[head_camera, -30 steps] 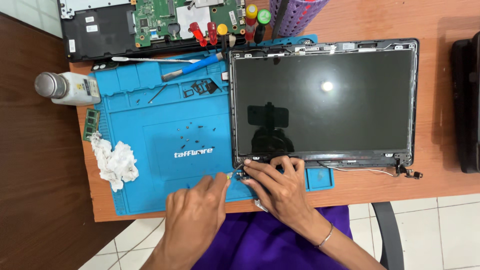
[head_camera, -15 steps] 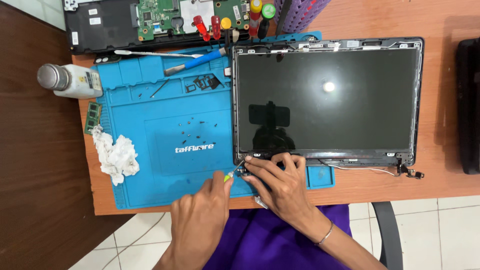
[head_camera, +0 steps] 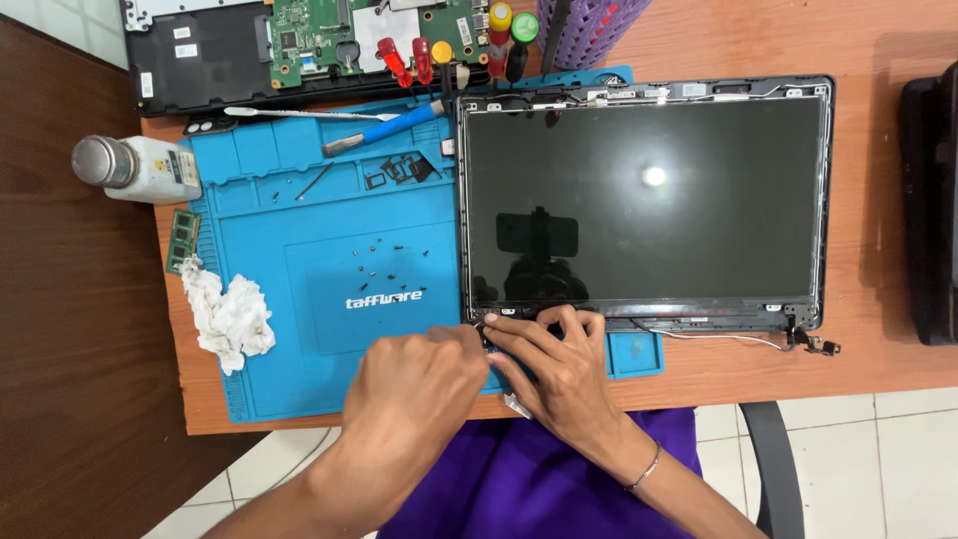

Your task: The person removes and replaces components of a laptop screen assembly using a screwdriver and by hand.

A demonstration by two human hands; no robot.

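Note:
A laptop screen assembly [head_camera: 649, 200] lies face up, its left part on a blue repair mat [head_camera: 299, 299]. My right hand [head_camera: 559, 369] grips the screen's lower left corner, fingers on the bottom bezel. My left hand [head_camera: 414, 389] is curled right beside it, knuckles up, touching the right fingers at that corner. A small green-tipped tool seen in it earlier is hidden under the hand. Several tiny black screws [head_camera: 384, 260] lie loose on the mat.
A laptop base with its green circuit board [head_camera: 329, 30] lies at the back, with coloured screwdrivers [head_camera: 469, 45], a blue-handled tool [head_camera: 384, 130] and a white spudger. A white bottle [head_camera: 140, 168], a memory stick [head_camera: 182, 242] and crumpled tissue [head_camera: 228, 314] sit at the left. A black object [head_camera: 933, 200] is at the right edge.
My left hand has slid right and up onto the screen's lower left corner, covering the green-tipped tool. The right hand has stayed on the corner.

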